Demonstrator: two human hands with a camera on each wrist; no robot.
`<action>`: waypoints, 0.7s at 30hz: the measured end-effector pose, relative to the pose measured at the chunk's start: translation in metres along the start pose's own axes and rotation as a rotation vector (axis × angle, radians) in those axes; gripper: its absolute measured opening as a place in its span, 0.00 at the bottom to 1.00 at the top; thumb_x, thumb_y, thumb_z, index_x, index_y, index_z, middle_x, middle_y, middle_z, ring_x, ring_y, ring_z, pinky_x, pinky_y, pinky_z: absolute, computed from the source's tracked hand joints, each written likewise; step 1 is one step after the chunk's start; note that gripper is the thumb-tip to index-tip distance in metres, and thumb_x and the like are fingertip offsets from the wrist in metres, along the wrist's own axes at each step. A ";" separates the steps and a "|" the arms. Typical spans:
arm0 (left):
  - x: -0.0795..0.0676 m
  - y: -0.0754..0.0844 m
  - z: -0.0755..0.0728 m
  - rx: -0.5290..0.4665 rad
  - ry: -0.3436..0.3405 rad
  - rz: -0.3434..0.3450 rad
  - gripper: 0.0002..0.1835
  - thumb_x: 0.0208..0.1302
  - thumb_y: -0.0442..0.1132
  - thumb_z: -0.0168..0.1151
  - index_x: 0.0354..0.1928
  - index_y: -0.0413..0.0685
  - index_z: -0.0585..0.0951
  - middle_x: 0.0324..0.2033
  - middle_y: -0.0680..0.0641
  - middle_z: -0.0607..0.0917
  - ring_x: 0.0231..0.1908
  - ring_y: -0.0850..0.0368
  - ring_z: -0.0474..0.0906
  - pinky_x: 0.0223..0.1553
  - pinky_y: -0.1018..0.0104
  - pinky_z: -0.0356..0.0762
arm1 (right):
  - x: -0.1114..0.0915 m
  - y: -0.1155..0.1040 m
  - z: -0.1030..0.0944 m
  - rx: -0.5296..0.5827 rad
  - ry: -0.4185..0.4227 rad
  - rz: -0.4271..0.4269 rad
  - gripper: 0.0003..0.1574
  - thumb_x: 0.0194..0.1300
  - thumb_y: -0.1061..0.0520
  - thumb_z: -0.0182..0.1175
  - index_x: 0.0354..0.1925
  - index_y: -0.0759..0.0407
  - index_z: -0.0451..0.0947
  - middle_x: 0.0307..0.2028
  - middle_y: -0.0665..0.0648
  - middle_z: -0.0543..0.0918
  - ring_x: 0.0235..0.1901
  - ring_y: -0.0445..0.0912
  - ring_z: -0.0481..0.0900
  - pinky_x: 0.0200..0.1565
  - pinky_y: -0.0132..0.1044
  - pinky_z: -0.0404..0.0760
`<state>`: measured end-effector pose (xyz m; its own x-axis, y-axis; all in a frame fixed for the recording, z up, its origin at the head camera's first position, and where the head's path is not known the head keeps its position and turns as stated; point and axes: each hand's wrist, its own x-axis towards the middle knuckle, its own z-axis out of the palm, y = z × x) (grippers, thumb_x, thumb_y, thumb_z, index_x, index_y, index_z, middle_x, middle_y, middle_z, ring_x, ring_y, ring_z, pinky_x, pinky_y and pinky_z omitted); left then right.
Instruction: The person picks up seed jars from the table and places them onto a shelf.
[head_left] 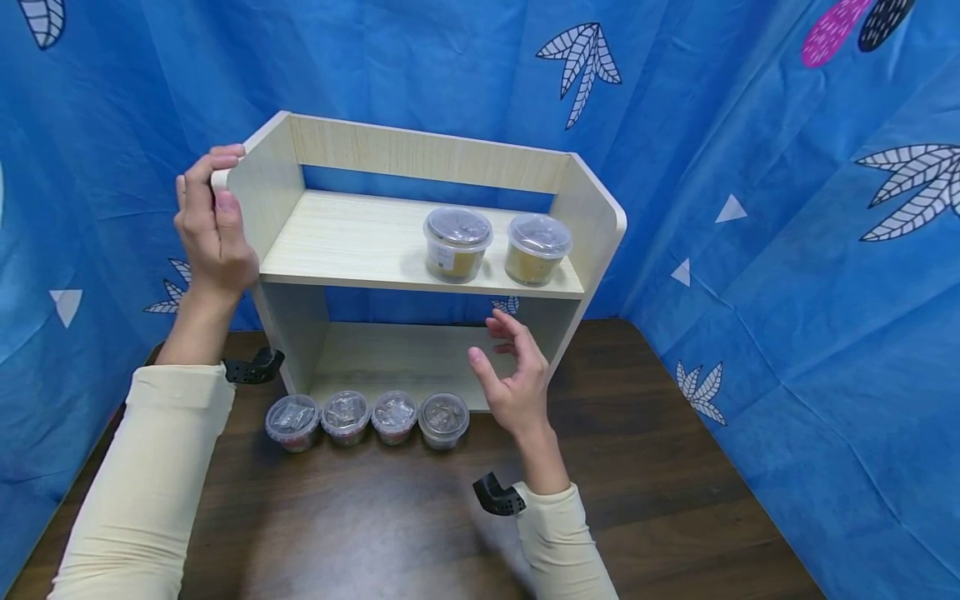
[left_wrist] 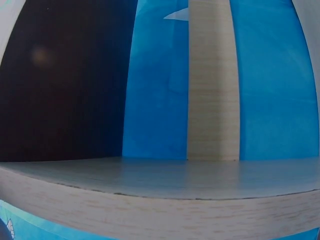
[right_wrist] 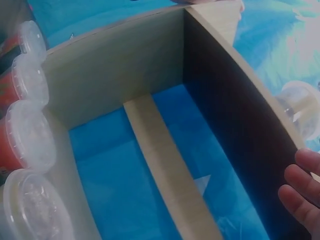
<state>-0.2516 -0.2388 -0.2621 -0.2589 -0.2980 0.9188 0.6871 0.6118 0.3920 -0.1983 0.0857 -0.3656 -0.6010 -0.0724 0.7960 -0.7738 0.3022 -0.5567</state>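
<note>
A pale wooden two-tier shelf (head_left: 420,287) stands on the table. My left hand (head_left: 213,225) grips the upper front corner of its left side panel, thumb and fingers at the edge. My right hand (head_left: 517,379) hovers before the lower tier at the right, fingers loosely bent and holding nothing; its fingertips show by the shelf board's edge in the right wrist view. On the upper tier, toward the right, sit two lidded plastic tubs with yellow contents, a left tub (head_left: 456,246) and a right tub (head_left: 537,250).
Several smaller clear-lidded cups stand in a row along the shelf's lower front, from a left cup (head_left: 293,422) to a right cup (head_left: 443,421). The dark wooden table (head_left: 360,533) extends toward me. A blue patterned cloth (head_left: 450,58) hangs behind and at both sides.
</note>
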 end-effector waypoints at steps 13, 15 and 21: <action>0.000 -0.001 0.001 -0.004 0.001 -0.006 0.23 0.62 0.41 0.39 0.50 0.31 0.73 0.56 0.43 0.81 0.56 0.58 0.73 0.57 0.69 0.71 | -0.002 -0.026 -0.003 0.013 -0.021 0.024 0.30 0.58 0.62 0.63 0.55 0.79 0.71 0.45 0.74 0.80 0.42 0.66 0.79 0.38 0.63 0.79; 0.000 -0.001 0.001 -0.004 0.001 -0.007 0.23 0.62 0.41 0.39 0.50 0.31 0.73 0.56 0.43 0.81 0.56 0.58 0.73 0.57 0.68 0.71 | -0.004 -0.025 -0.002 0.013 -0.026 0.035 0.31 0.58 0.62 0.63 0.56 0.79 0.71 0.45 0.74 0.80 0.42 0.66 0.79 0.38 0.63 0.80; 0.000 -0.002 0.001 -0.007 0.004 -0.006 0.23 0.62 0.41 0.39 0.50 0.31 0.73 0.56 0.43 0.81 0.56 0.58 0.73 0.58 0.67 0.71 | -0.009 -0.019 -0.001 0.012 -0.034 0.060 0.31 0.53 0.68 0.63 0.56 0.79 0.71 0.45 0.75 0.80 0.42 0.66 0.80 0.39 0.64 0.79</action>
<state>-0.2533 -0.2390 -0.2628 -0.2603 -0.3049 0.9161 0.6900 0.6050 0.3974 -0.1783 0.0815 -0.3622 -0.6527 -0.0868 0.7526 -0.7383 0.2954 -0.6063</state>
